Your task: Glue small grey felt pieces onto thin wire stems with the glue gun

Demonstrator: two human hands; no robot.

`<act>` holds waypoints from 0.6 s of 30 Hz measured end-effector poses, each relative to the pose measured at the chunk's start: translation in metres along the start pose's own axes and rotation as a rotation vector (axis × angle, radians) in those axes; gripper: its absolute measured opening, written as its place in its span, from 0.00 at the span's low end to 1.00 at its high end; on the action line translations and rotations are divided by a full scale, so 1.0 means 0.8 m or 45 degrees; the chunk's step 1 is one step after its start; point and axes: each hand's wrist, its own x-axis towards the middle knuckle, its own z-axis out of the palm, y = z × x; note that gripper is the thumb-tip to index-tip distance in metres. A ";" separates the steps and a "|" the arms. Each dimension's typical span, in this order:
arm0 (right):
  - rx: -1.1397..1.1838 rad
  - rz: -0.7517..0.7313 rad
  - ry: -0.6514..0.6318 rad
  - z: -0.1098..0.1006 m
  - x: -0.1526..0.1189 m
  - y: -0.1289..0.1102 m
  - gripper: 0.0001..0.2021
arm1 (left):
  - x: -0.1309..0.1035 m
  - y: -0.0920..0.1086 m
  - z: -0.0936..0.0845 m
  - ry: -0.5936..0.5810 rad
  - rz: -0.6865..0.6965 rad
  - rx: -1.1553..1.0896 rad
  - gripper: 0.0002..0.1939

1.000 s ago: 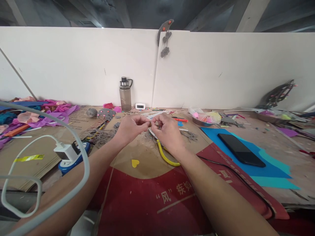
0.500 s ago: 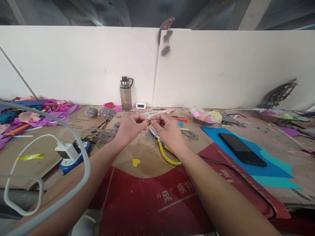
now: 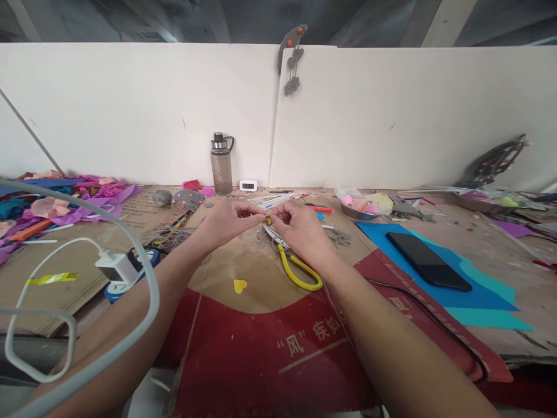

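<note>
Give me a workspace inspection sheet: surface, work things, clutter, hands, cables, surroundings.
Surface: brown-and-red cardboard, crumbs scattered on it.
Work things: small piece, too small to identify; yellow-handled pliers lying close by.
Clutter: yellow heart on the cardboard; phone on blue sheet.
Hands: right hand appears to pinch the small piece; left hand pinched beside it, contents unclear.
Cables: black cable at right; white cable in left foreground.
Surroundings: white panels behind bottle and clock.

Worktable (image 3: 461,241): surface stained. Red-and-tan cardboard (image 3: 243,354) covers the centre — yellow-handled pliers (image 3: 300,283) and a yellow heart cutout (image 3: 239,286) lie on it. Right of centre — blue sheet (image 3: 485,297); behind it, a shallow dish (image 3: 359,214).
</note>
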 end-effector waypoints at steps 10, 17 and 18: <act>-0.149 -0.151 -0.027 0.010 -0.005 -0.003 0.05 | 0.001 -0.012 0.017 0.078 0.021 0.165 0.07; 0.023 -0.001 -0.042 0.008 -0.007 -0.005 0.08 | 0.000 -0.010 0.016 0.239 0.041 0.248 0.05; 0.051 0.011 -0.026 0.008 -0.008 -0.006 0.08 | 0.000 -0.011 0.016 0.245 0.035 0.223 0.05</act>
